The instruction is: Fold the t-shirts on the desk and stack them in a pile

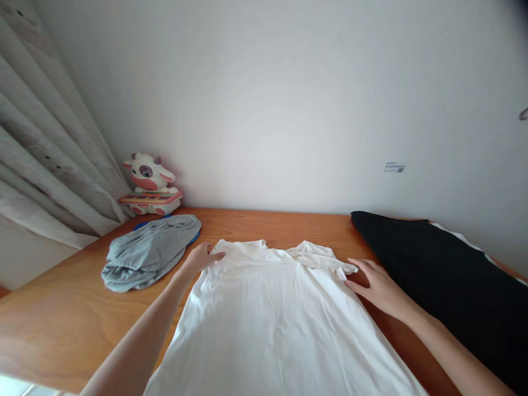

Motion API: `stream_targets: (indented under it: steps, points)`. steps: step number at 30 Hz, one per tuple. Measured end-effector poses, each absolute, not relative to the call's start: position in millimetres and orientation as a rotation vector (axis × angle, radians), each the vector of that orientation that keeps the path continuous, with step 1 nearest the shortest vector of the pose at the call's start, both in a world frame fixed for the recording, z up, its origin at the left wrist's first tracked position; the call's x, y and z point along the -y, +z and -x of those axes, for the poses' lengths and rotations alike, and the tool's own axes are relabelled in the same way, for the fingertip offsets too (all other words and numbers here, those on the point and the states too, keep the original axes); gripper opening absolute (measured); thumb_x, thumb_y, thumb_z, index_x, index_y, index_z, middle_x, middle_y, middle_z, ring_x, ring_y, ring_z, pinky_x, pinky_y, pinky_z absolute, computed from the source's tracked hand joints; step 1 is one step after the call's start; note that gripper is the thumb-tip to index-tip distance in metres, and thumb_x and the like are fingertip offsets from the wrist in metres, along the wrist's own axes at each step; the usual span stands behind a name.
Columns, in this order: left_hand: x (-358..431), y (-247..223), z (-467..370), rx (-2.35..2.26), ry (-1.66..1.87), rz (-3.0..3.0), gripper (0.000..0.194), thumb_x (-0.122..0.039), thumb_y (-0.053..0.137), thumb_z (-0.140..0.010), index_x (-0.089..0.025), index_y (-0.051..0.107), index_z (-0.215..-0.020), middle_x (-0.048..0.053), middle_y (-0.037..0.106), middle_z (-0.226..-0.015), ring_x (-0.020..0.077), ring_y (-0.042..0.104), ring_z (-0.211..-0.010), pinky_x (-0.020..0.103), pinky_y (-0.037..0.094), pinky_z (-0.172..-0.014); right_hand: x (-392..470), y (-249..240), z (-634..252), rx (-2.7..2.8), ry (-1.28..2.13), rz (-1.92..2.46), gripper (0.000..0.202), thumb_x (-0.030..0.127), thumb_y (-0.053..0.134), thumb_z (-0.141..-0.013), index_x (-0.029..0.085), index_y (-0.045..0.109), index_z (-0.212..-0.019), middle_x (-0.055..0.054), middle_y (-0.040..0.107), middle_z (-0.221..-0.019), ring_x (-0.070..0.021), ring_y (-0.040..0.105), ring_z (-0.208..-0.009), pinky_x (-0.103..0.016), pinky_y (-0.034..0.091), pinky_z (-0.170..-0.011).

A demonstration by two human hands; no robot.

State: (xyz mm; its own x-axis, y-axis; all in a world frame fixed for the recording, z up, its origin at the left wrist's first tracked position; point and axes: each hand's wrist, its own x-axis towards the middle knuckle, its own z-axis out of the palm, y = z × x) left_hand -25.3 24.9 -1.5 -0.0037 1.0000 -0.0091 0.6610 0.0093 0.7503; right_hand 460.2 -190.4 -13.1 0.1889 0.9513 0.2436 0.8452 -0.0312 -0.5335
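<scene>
A white T-shirt (268, 319) lies spread on the wooden surface, its neckline toward the wall and its body running to the bottom of the view. At its upper left edge, my left hand (200, 258) is closed on the fabric, thumb on top and fingers partly hidden. The right sleeve (319, 257) lies folded and creased across the upper right part. My right hand (377, 286) is beside that sleeve's end, thumb and fingers apart, fingertips touching the cloth's edge.
A crumpled grey garment (150, 253) with blue bits under it lies left. Behind it sits a cow toy with a keyboard (150, 184), near a pale curtain (45, 143). Black cloth (437, 269) lies right, over something white. The wooden surface (61, 319) meets a white wall (272, 110).
</scene>
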Motion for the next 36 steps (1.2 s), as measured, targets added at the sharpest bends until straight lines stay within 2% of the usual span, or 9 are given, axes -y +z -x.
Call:
stream_targets:
  steps: [6, 10, 14, 19, 22, 25, 31, 33, 36]
  points:
    - [-33, 4, 14, -1.625, 0.863, -1.542, 0.031, -0.034, 0.087, -0.055, -0.022, 0.061, -0.066, -0.003, 0.059, -0.053, 0.0251, 0.068, -0.071, 0.027, 0.046, -0.061, 161, -17, -468, 1.412, 0.437, 1.874, 0.022, 0.047, 0.063, -0.078, 0.027, 0.069, -0.074, -0.007, 0.075, -0.082, -0.0284, 0.069, -0.083, -0.042, 0.052, -0.088]
    - [-25, 20, 12, -1.394, 1.026, -1.370, 0.046, -0.052, 0.083, -0.067, -0.020, 0.061, -0.092, 0.002, 0.070, -0.074, 0.0215, 0.070, -0.070, 0.029, 0.054, -0.062, 152, -13, -474, 1.101, 0.467, 1.780, 0.021, 0.047, 0.064, -0.077, 0.027, 0.066, -0.081, -0.007, 0.075, -0.086, -0.0286, 0.069, -0.091, -0.041, 0.052, -0.090]
    - [-17, 35, 16, -1.234, 1.133, -1.224, 0.053, -0.050, 0.084, -0.069, -0.021, 0.057, -0.104, 0.001, 0.070, -0.075, 0.0197, 0.070, -0.067, 0.029, 0.056, -0.062, 144, -8, -471, 1.022, 0.591, 1.650, 0.029, 0.055, 0.060, -0.078, 0.027, 0.063, -0.085, -0.005, 0.072, -0.079, -0.0247, 0.069, -0.082, -0.037, 0.055, -0.078]
    - [-8, 40, 17, -1.120, 1.036, -1.129, 0.045, -0.038, 0.086, -0.067, -0.015, 0.066, -0.100, 0.008, 0.074, -0.077, 0.0253, 0.074, -0.070, 0.033, 0.060, -0.063, 144, -3, -458, 0.943, 0.803, 1.576, 0.035, 0.059, 0.068, -0.073, 0.026, 0.057, -0.064, -0.003, 0.065, -0.063, -0.0215, 0.065, -0.064, -0.034, 0.053, -0.060]
    - [-7, 34, 9, -1.118, 0.913, -1.057, 0.039, -0.033, 0.089, -0.064, -0.011, 0.071, -0.091, 0.013, 0.075, -0.075, 0.0288, 0.074, -0.069, 0.037, 0.061, -0.064, 142, -5, -451, 0.891, 0.911, 1.590, 0.036, 0.046, 0.087, -0.056, 0.023, 0.061, -0.062, -0.004, 0.067, -0.061, -0.0229, 0.067, -0.064, -0.034, 0.053, -0.060]
    - [-10, 30, -1, -1.149, 0.924, -1.018, 0.044, -0.025, 0.091, -0.060, -0.009, 0.072, -0.096, 0.012, 0.076, -0.075, 0.0258, 0.072, -0.063, 0.034, 0.060, -0.060, 135, -5, -450, 0.838, 0.868, 1.588, 0.043, 0.037, 0.093, -0.044, 0.021, 0.071, -0.076, -0.006, 0.074, -0.073, -0.0249, 0.069, -0.071, -0.035, 0.054, -0.064]
    - [1, 48, 21, -0.906, 1.217, -1.125, 0.072, -0.035, 0.091, -0.065, -0.023, 0.063, -0.131, 0.003, 0.078, -0.097, 0.0161, 0.071, -0.071, 0.023, 0.057, -0.066, 153, 28, -459, 0.934, 0.766, 1.411, 0.067, 0.051, 0.092, -0.055, 0.021, 0.071, -0.111, -0.007, 0.077, -0.097, -0.0243, 0.070, -0.087, -0.034, 0.055, -0.077]
    - [12, 53, 49, -0.824, 1.153, -1.210, 0.068, -0.036, 0.092, -0.063, -0.022, 0.069, -0.125, 0.003, 0.078, -0.092, 0.0160, 0.070, -0.070, 0.023, 0.057, -0.066, 176, 41, -470, 1.089, 0.854, 1.415, 0.064, 0.051, 0.092, -0.058, 0.022, 0.073, -0.112, -0.006, 0.077, -0.094, -0.0236, 0.069, -0.087, -0.033, 0.055, -0.079]
    - [29, 53, 97, -0.828, 0.802, -1.368, 0.049, -0.029, 0.097, -0.052, -0.018, 0.079, -0.096, 0.001, 0.076, -0.072, 0.0162, 0.068, -0.062, 0.023, 0.056, -0.062, 216, 50, -493, 1.418, 1.027, 1.576, 0.040, 0.053, 0.091, -0.061, 0.023, 0.079, -0.084, -0.005, 0.074, -0.079, -0.0204, 0.065, -0.072, -0.030, 0.052, -0.068]
